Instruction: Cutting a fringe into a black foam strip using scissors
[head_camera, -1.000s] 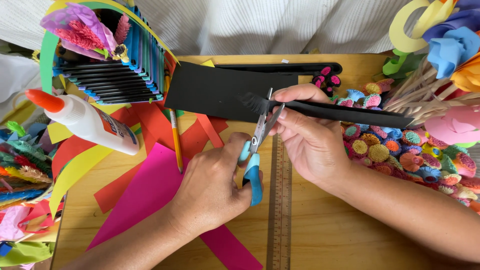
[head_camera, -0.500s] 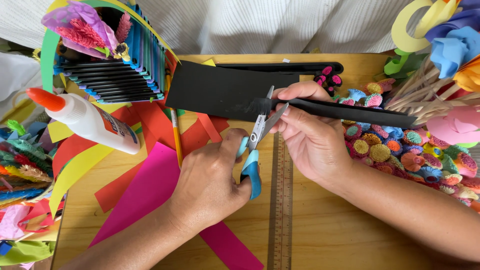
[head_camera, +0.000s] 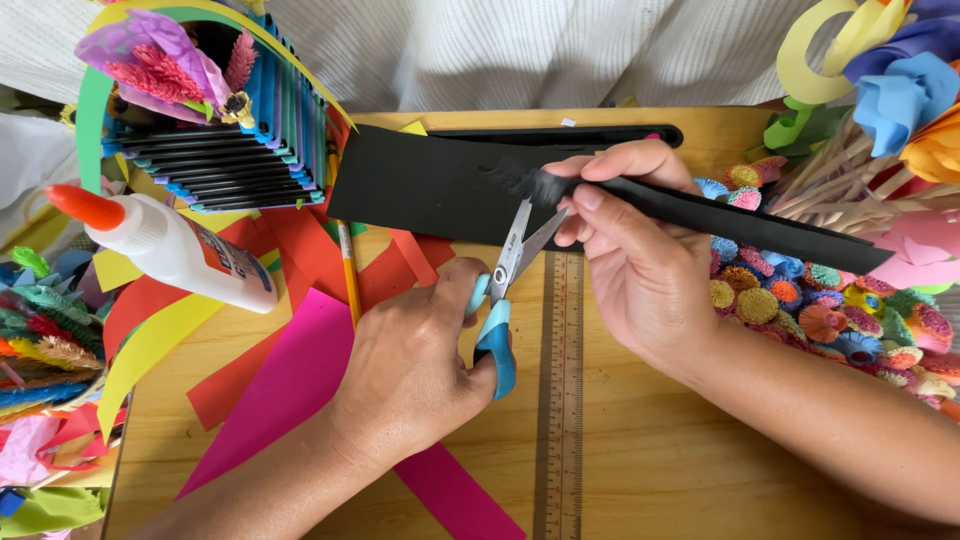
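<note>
Left grip (head_camera: 420, 365) clamped on blue-handled scissors (head_camera: 505, 300) | right grip (head_camera: 640, 260) pinching fringed black paper strip (head_camera: 700, 210)

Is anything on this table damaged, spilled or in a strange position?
Nothing is spilled. The glue bottle lies on its side with its orange cap on. The black paper strip has a frayed, fringed edge where the scissors cut; that looks deliberate, not damage.
</note>
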